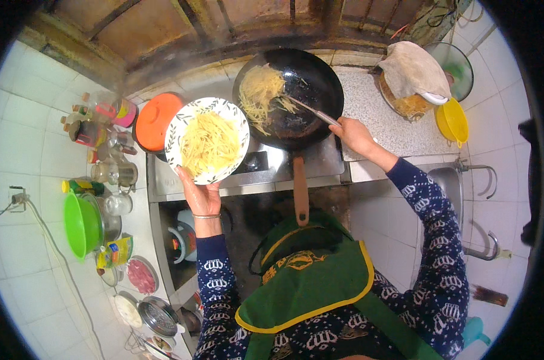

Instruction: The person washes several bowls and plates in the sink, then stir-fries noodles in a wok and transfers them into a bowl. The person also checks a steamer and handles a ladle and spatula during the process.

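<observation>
My left hand (200, 193) grips the near rim of a white plate (173, 148) with a leaf pattern. Pale yellow shredded potato, or something like it, (210, 143) lies heaped on the plate. The plate is held left of a black wok (312, 121) on the stove, partly over an orange-lidded pot. In my right hand (355, 137) is the metal handle of a cooking spatula (317, 112). Its head is in the wok, partly hidden under more yellow shreds (259, 90) gathered on the wok's left side. The wok's brown handle (301, 193) points towards me.
The pot with the orange lid (157, 120) stands left of the wok. Bottles and jars (114, 173), a green basin (80, 225) and a plate of raw meat (141, 275) line the left counter. At right are a cloth-covered bowl (411, 72), a yellow colander (452, 121) and a sink (447, 180).
</observation>
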`<state>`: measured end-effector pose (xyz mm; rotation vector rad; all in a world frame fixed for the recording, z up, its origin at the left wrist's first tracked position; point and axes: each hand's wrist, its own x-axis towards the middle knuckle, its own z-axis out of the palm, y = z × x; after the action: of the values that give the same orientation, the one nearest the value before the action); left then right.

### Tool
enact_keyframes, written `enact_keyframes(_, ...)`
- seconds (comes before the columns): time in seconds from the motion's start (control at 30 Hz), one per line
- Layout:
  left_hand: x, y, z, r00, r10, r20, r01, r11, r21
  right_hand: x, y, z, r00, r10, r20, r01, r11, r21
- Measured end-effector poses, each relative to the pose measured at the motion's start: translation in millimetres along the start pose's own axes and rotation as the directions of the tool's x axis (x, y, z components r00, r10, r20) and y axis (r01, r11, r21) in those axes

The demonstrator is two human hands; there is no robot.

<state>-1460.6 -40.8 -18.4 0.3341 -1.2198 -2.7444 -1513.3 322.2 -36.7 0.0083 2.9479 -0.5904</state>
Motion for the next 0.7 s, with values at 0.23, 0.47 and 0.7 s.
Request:
enact_keyframes(0.23, 5.5, 3.9, 12.0, 0.999, -0.025, 0.046, 0.024, 0.999, 0.025, -18.0, -5.8, 7.8, 0.998, -0.003, -0.066, 0.007, 0.998, 0.058)
enact_keyframes(0.47, 13.4, 7.5, 13.8, 0.993, -0.043, 0.107, 0.042, 0.999, 0.007, -50.1, 0.7, 5.7, 0.993, 0.020, -0.114, -0.010, 0.996, 0.091)
enact_keyframes(0.7, 25.5, 12.4, 11.2, 0.988, -0.061, 0.144, 0.053, 0.997, 0.059, -78.6, 16.8, -4.0, 0.992, 0.029, -0.123, -0.016, 0.994, 0.109)
